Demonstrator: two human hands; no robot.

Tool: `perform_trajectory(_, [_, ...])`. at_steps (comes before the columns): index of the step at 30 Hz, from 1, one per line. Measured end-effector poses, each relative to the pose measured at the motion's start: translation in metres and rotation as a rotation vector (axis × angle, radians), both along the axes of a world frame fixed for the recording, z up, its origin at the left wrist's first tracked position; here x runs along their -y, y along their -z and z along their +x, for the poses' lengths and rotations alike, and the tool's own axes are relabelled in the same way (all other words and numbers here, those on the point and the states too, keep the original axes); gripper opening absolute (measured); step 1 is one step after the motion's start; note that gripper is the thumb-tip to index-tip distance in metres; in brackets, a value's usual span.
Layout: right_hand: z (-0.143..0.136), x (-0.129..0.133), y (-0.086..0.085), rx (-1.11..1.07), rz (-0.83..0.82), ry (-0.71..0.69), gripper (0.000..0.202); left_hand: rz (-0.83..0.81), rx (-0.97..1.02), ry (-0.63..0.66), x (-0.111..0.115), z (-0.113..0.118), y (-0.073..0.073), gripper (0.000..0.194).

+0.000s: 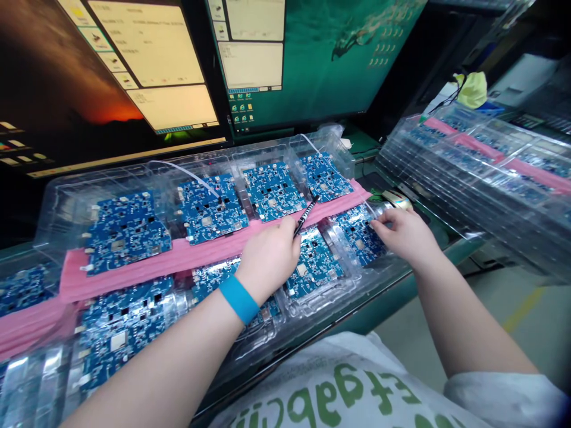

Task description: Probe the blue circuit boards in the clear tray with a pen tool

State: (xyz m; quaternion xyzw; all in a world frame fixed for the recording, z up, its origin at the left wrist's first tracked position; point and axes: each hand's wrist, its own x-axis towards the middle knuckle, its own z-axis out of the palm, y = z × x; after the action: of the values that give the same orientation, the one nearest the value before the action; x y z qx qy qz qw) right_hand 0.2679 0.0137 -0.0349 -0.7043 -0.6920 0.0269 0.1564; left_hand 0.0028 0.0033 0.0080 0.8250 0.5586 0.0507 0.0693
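Note:
A clear plastic tray (66,196) in front of me holds several blue circuit boards in two rows, with a pink foam strip (147,264) lying between the rows. My left hand (270,255), with a blue wristband, is closed around a black pen (306,215) and rests over the near row beside the strip. My right hand (404,233) pinches the right edge of the near-right circuit board (359,233) in its pocket.
Two monitors (312,59) stand right behind the tray. A stack of clear trays (482,178) with more blue boards and pink strips sits at the right. The green bench edge (383,297) runs below my right arm. A yellow-green cloth (471,89) lies far right.

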Motion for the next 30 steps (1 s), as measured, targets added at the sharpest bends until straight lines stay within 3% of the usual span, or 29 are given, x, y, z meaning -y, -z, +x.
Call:
perform_trajectory(14, [0.0045, -0.0016, 0.0038, 0.008, 0.012, -0.061, 0.024, -0.044, 0.079, -0.009, -0.0003, 0.0001, -0.0010, 0.018])
perform_trajectory(22, [0.0039, -0.0016, 0.0007, -0.034, -0.026, -0.092, 0.026, -0.001, 0.315, 0.238, 0.0001, -0.0051, 0.0005, 0.022])
perform_trajectory(30, [0.0036, -0.0024, 0.0036, 0.014, -0.039, -0.048, 0.023, -0.004, 0.196, 0.197, -0.0011, -0.0030, 0.0018, 0.024])
